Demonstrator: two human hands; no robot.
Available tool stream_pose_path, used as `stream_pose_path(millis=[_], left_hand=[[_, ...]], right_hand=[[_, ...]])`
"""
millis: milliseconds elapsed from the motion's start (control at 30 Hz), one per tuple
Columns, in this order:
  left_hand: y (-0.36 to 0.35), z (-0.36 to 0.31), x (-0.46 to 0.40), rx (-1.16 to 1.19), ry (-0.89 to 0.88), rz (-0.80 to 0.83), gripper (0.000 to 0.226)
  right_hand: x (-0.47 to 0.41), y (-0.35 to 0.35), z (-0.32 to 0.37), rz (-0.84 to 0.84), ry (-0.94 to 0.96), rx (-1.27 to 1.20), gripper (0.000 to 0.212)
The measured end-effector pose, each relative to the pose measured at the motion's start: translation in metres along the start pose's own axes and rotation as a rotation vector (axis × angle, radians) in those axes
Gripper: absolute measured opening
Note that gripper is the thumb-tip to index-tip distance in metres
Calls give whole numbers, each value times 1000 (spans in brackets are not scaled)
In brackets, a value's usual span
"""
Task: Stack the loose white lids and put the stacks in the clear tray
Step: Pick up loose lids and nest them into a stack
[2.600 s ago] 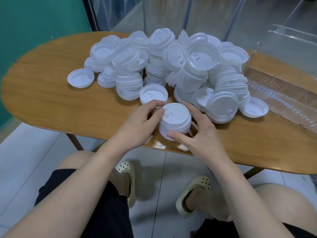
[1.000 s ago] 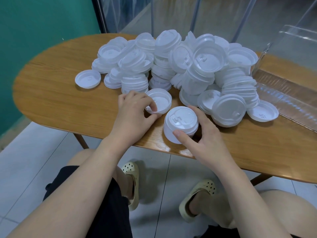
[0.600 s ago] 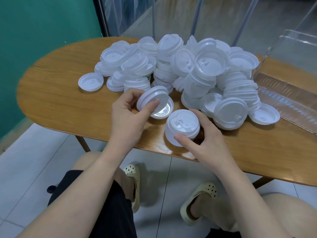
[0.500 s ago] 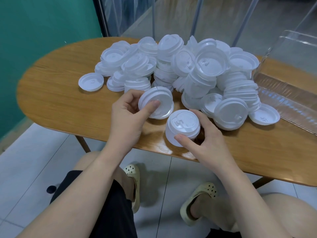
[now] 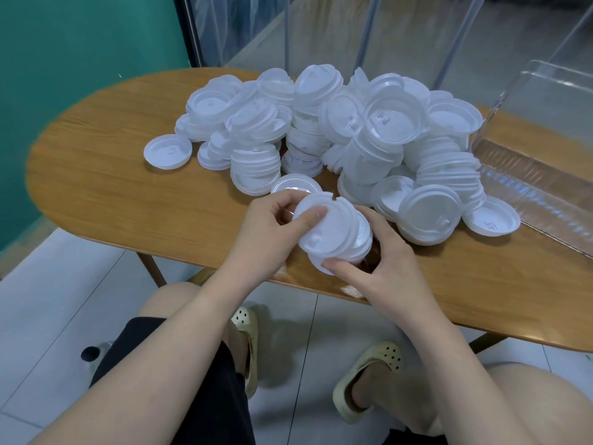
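The left hand [image 5: 272, 226] pinched a white lid [image 5: 324, 226] between its thumb and curled fingers, tipped and pressed onto the top of a small stack of lids [image 5: 356, 242]. The right hand [image 5: 382, 261] held that stack from the right side, fingers curled round it and thumb at its near edge. The stack sat at the near edge of the wooden table [image 5: 112, 187]. Just past the hands lay one lid [image 5: 295, 186] flat on the wood. Behind it was a big heap of loose lids [image 5: 337, 130], some already in short piles. One more lid [image 5: 167, 151] lay alone at the far left of the heap. The clear tray [image 5: 529, 181] stood at the right, touching the heap.
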State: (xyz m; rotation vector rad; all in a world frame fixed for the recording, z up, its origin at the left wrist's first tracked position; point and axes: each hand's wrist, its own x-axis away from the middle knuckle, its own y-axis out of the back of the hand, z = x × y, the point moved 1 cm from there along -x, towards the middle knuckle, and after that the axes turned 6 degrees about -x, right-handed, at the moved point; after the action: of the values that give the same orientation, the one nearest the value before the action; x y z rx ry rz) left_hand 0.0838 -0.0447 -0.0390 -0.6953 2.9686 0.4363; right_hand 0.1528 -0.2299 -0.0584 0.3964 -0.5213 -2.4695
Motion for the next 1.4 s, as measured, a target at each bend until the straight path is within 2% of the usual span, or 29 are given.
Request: stream_pose_path(millis=[133,267,333,467,533,867,967,1100,1400], left_hand=[[-6,-1,-1,-153,-26,-6,26],[-9,2,-6,-204,-29,-29,25],[-12,2,-8,-201,-19,-55,19],[-16,-1,-10,-212,-17,-94,18],[-16,-3,-10,-210,-22,-105,18],[-24,-6,-15,-210,-63,-103,16],[-26,-6,-16,-248,-55,-106,15],[-25,-5,-17,-251,-27,-98,15],[-27,-5,-20,-154,55,-107,12]], right_hand=[[-1,-1,-2,16,25,26,81],[-2,0,0,6,38,15,74],[-2,0,-2,0,34,3,74],[-2,-2,-6,-4,-4,22,95],[-2,-2,-6,1,-16,21,97],[-1,-1,-4,21,20,29,76],[-1,-2,-6,22,13,42,79],[1,-1,-6,-4,-56,51,101],[2,-1,-7,-6,-52,24,91]])
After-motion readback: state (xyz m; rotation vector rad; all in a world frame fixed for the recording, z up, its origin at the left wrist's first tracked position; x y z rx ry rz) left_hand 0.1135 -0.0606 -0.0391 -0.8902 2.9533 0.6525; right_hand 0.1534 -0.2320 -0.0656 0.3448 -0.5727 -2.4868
